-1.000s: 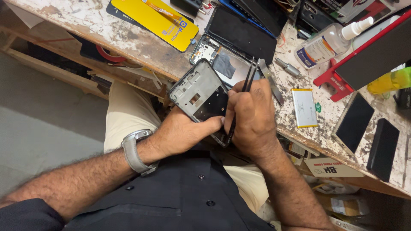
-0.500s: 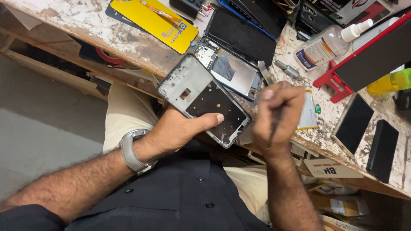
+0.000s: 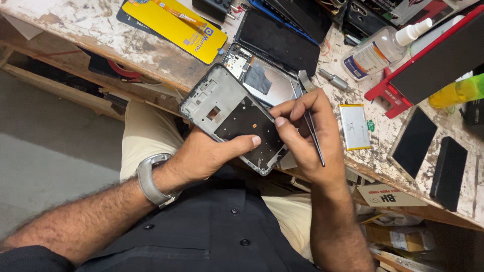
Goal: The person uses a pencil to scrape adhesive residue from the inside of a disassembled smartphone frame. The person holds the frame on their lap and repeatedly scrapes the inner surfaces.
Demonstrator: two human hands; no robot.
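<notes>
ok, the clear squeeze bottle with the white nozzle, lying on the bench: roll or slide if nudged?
The clear bottle lies on its side with a round body, so a nudge would likely roll it. It looks like thin plastic, probably light and a bit squashy. The rough, chipped benchtop and nearby red stand may stop it quickly.

This is a phone repair workshop, and the bench tells it. The worn, paint-chipped worktop (image 3: 96, 30) is crowded with stripped handset parts: a bare phone frame (image 3: 237, 118), an opened phone chassis (image 3: 264, 78) showing its circuit board, black screen panels (image 3: 416, 141), a loose flat battery (image 3: 354, 127), and a yellow packaged replacement display (image 3: 174, 27). A clear squeeze bottle (image 3: 380, 48) stands near, and thin tweezers (image 3: 315, 141) are in use.
</notes>
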